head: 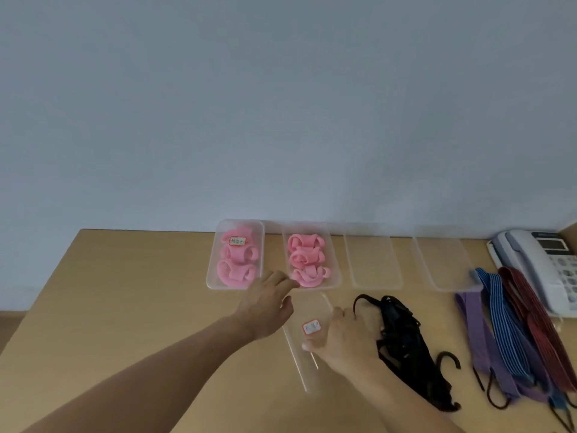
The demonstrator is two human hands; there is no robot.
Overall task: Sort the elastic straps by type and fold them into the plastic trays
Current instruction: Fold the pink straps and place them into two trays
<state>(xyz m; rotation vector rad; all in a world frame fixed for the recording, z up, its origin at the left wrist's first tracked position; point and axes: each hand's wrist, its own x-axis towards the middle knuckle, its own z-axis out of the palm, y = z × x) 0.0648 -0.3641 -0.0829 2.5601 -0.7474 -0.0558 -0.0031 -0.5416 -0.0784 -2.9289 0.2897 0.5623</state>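
A grey-blue wall point(281, 104) fills everything beyond the near tray point(299, 364), a clear plastic one lying on the tan desk point(125, 292) between the two hands. Both bare forearms come in from below it. The left hand point(268, 310) hovers just left of and beyond the near tray, fingers straight and loose, holding nothing, its tips over the gap between the two pink-filled trays. The right hand point(343, 339) is at the near tray's right edge, thumb over its rim, fingers curled round the black straps point(402, 339); motion blur softens the grip.

The black straps lie bunched just right of the near tray, with a dark hook point(451, 359) at their outer side. Well right of the near tray, long straps lie side by side: purple point(480, 339), blue striped point(505, 323), dark red point(537, 317). Past them, furthest right, a white desk phone point(537, 267) stands, partly crossed by the red strap.

Beyond the near tray four clear trays line the wall. The left tray point(215, 276) holds folded pink straps point(237, 270); the second tray point(335, 276) holds three more pink bundles point(307, 260); the third tray point(373, 282) and fourth tray point(443, 285) show only the desk through them.

A small label point(237, 241) sits on the left tray, handwritten, too small to read. The near tray bears a red-edged tag point(311, 327), its writing blurred
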